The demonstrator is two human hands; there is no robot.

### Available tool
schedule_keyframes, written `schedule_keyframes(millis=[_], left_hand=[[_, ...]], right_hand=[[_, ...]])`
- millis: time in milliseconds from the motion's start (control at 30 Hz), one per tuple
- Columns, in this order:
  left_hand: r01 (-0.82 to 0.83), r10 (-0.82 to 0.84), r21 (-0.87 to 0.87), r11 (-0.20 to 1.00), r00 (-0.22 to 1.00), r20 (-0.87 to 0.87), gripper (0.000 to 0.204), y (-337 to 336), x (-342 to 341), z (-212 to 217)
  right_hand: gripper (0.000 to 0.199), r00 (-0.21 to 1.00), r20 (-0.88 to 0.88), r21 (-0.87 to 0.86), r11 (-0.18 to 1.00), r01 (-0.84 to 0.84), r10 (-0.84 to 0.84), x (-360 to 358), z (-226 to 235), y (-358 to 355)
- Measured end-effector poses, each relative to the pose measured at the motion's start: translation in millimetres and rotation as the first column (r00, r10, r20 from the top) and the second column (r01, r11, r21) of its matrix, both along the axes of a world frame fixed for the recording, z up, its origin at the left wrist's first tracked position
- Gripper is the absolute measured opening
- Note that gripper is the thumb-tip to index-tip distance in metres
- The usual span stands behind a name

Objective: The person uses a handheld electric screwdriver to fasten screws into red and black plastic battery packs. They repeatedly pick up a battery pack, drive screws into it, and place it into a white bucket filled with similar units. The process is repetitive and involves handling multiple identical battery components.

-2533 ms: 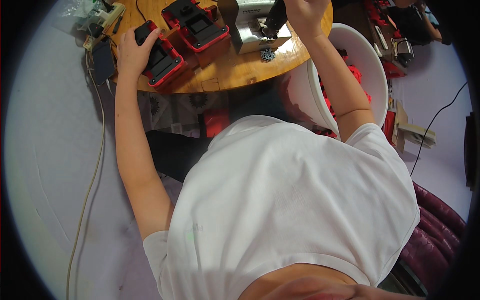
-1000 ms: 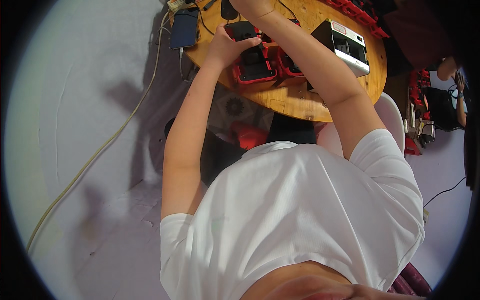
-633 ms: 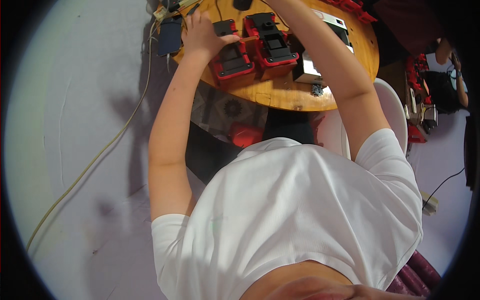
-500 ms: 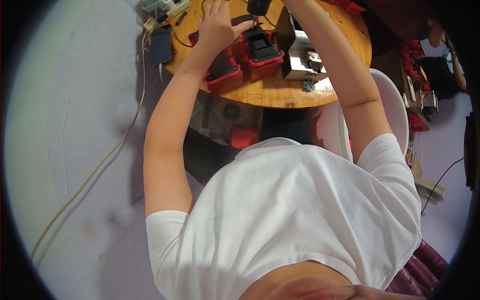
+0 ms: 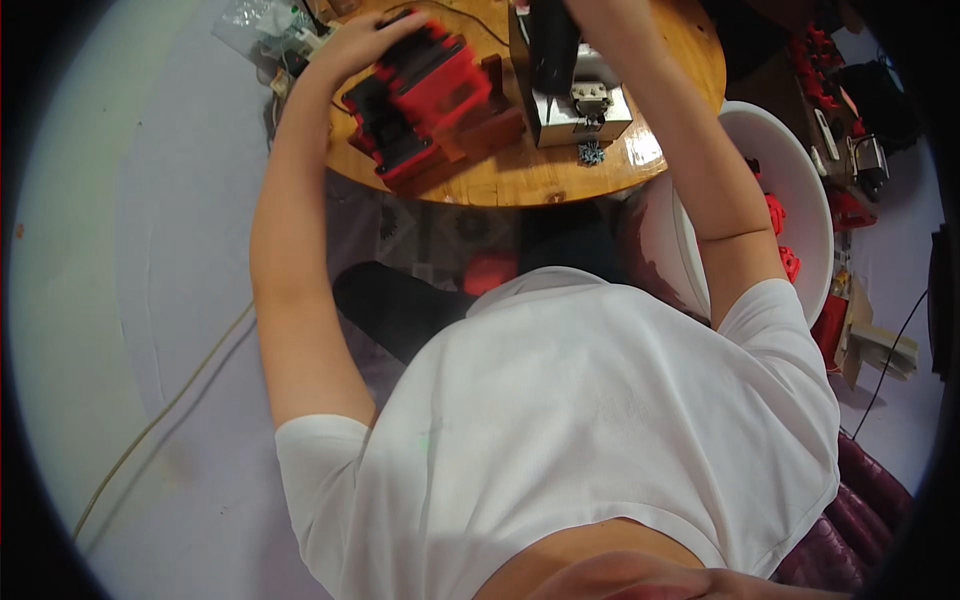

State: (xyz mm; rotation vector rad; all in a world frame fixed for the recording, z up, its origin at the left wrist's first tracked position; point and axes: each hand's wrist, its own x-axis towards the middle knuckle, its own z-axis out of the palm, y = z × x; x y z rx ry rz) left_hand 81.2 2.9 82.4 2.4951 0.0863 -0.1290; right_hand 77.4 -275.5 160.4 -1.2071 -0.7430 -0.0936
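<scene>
My left hand (image 5: 352, 48) grips a red and black plastic casing (image 5: 445, 88), which is tilted and smeared by motion. A second red and black casing (image 5: 385, 135) lies on the table just nearer to me, partly overlapped by the first. My right hand (image 5: 612, 22), cut by the top edge, holds a black electric screwdriver (image 5: 553, 55) with its bit pointing down. Below the bit is a shiny metal box (image 5: 565, 131) with a small metal fitting (image 5: 590, 97) on it. A small pile of screws (image 5: 591, 153) lies by the box's near side.
The round wooden table (image 5: 480, 192) ends in a curved near edge. A white tub (image 5: 735, 120) with red parts (image 5: 788, 262) inside stands at its right. Clear plastic packaging (image 5: 250, 28) sits at the far left. A cable (image 5: 165, 410) runs along the left wall.
My left hand has moved left and has tilted one casing up. The screwdriver has come right and nearer, from above the casings to over the metal box. The head view has shifted slightly.
</scene>
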Motion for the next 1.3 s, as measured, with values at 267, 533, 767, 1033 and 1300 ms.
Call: schedule_keyframes(millis=[267,533,767,1033,1300], left_hand=[[0.231,-0.258,-0.115,0.966,0.873,-0.413,0.061,-28,-78,22],[-0.071,-0.301,-0.472,0.879,0.686,-0.662,0.048,-49,-43,17],[-0.323,0.111,-0.428,0.844,0.886,-0.45,0.047,20,-35,44],[0.272,-0.225,-0.254,0.928,0.954,0.199,0.049,-205,-13,140],[0.643,-0.777,-0.522,0.56,0.626,-0.062,0.066,-499,30,-15]], right_hand=[[0.059,0.986,-0.14,-0.209,0.976,0.062,-0.093,-22,-139,40],[0.06,0.963,-0.206,-0.196,0.972,0.133,-0.173,-24,-155,29],[0.062,0.96,-0.177,-0.236,0.957,0.17,-0.215,-24,-175,51],[0.064,0.973,-0.207,-0.231,0.971,0.058,-0.107,-26,-170,46],[0.063,0.988,-0.153,-0.08,0.997,0.005,-0.017,-33,-188,47]])
